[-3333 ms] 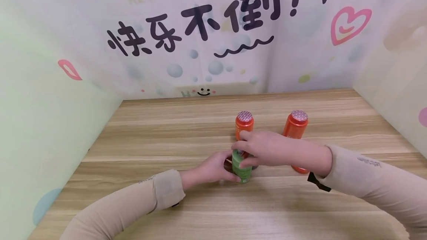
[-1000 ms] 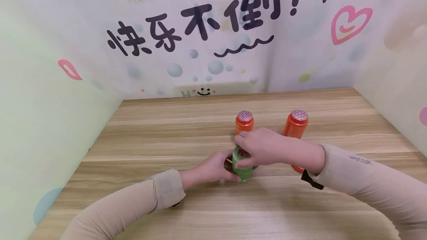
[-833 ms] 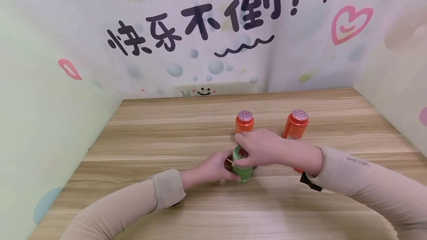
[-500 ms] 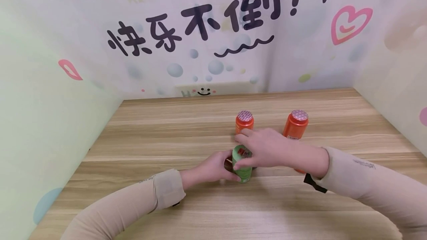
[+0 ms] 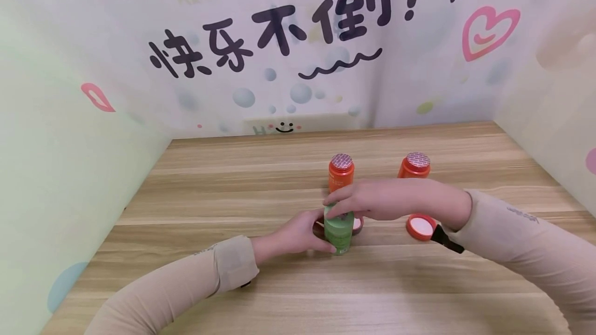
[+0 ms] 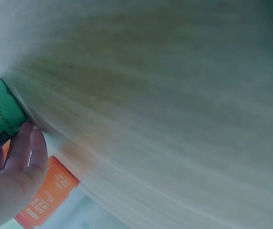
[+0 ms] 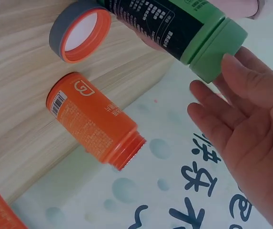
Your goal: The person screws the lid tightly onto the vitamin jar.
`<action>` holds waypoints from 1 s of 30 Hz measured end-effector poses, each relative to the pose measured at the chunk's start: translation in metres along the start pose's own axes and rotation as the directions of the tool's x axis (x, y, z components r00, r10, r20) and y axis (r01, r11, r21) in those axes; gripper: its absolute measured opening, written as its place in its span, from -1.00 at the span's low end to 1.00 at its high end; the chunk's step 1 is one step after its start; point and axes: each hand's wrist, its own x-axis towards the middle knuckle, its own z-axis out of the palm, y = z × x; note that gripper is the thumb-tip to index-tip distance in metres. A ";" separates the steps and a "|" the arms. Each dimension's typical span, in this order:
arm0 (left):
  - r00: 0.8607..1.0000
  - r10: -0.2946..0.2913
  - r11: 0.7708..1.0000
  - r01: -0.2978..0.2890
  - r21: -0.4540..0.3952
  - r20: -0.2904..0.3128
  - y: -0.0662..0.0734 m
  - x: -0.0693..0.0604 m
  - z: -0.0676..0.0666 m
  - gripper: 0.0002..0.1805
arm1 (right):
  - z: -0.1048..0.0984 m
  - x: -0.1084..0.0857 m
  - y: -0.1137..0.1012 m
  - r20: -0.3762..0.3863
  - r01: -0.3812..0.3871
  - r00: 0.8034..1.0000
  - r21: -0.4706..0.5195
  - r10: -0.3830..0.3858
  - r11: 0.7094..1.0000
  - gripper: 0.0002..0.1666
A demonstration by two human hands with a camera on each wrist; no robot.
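Observation:
A green bottle [image 5: 339, 234] stands upright on the table, its dark label showing in the right wrist view. My left hand [image 5: 298, 234] grips its lower body from the left; the left wrist view shows this hand [image 6: 19, 181] with curved fingers against the green bottle [image 6: 3, 114]. From the right, my right hand [image 5: 377, 199] holds the green cap at the top. In the right wrist view, the thumb of my right hand [image 7: 255, 109] lies on the cap [image 7: 222, 47], fingers on its other side. A thin seam shows between cap and body.
Behind the green bottle stands an orange bottle [image 5: 341, 174] with a brick-patterned top. Another orange bottle [image 5: 414, 166] is farther right, partly behind my right forearm. A red cap [image 5: 421, 227] lies white side up. A dark-rimmed cap [image 7: 79, 31] lies beside the green bottle.
My right hand has turned on the cap, its fingers now reaching over the top. Its forearm has shifted, uncovering the red cap and part of the dark-rimmed one. My left hand has stayed put.

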 end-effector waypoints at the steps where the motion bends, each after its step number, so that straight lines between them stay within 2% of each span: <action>1: 1.000 0.004 1.000 -0.004 -0.001 0.000 0.000 0.000 0.000 -0.37 | 0.000 0.000 0.000 -0.008 0.000 1.000 -0.010 0.000 1.000 -0.48; 10: 1.000 0.007 1.000 -0.007 -0.002 -0.011 0.000 0.000 0.000 -0.36 | 0.002 0.005 -0.006 -0.042 -0.040 0.998 -0.115 0.036 0.993 -0.49; 14: 1.000 0.007 1.000 -0.007 0.002 -0.014 0.000 0.000 0.001 -0.35 | 0.002 0.006 -0.010 -0.038 -0.089 0.996 -0.154 0.084 0.984 -0.48; 19: 1.000 0.015 1.000 -0.015 0.005 -0.015 0.000 0.000 0.001 -0.39 | 0.002 0.008 -0.012 -0.007 -0.174 0.985 -0.130 0.175 0.976 -0.45; 23: 0.999 0.027 1.000 -0.027 0.000 -0.016 0.000 0.000 0.001 -0.40 | 0.004 0.009 -0.012 -0.021 -0.206 0.979 -0.126 0.205 0.970 -0.44; 26: 1.000 0.025 1.000 -0.025 0.000 -0.014 0.000 -0.001 0.001 -0.40 | 0.006 0.011 -0.013 -0.049 -0.246 0.969 -0.142 0.241 0.959 -0.46; 30: 1.000 0.013 1.000 -0.013 0.007 -0.013 0.000 0.000 0.001 -0.41 | 0.012 0.016 -0.015 -0.101 -0.332 0.943 -0.182 0.318 0.926 -0.49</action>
